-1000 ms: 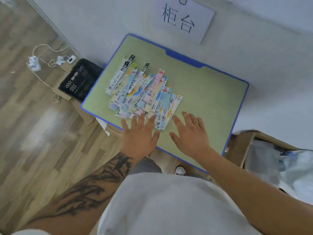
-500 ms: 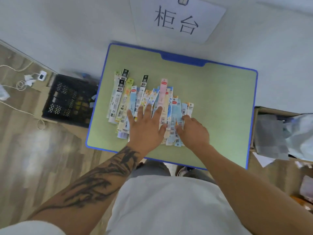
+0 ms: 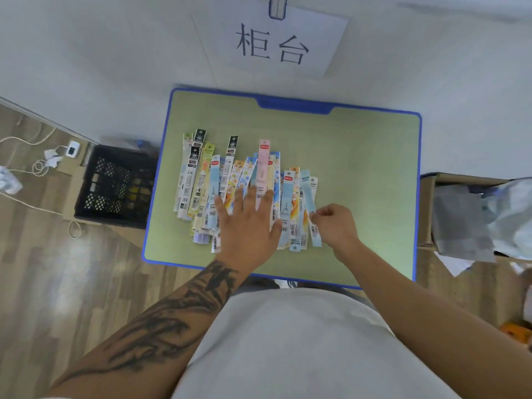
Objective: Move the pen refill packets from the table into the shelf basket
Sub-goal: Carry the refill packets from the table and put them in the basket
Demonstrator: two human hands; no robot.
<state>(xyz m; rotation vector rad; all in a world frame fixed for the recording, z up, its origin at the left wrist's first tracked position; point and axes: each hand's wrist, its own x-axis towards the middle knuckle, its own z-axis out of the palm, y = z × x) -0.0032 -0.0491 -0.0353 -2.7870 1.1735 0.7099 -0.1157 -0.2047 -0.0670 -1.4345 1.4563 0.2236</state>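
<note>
Rightmost packet [image 3: 312, 197] in right-hand grip [image 3: 334, 223]

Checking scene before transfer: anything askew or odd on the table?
Nothing damaged. The packets lie in a loose, overlapping fan, ends uneven. Left hand presses flat on them; right hand pinches the rightmost packet.

Left hand [image 3: 247, 226] flat on refill packets [image 3: 201, 180], right hand [image 3: 335, 224] pinching one.

Table: green top [image 3: 359, 174] with blue rim, against the far wall.
On it: pen refill packets [image 3: 247, 180] fanned left of centre.
</note>
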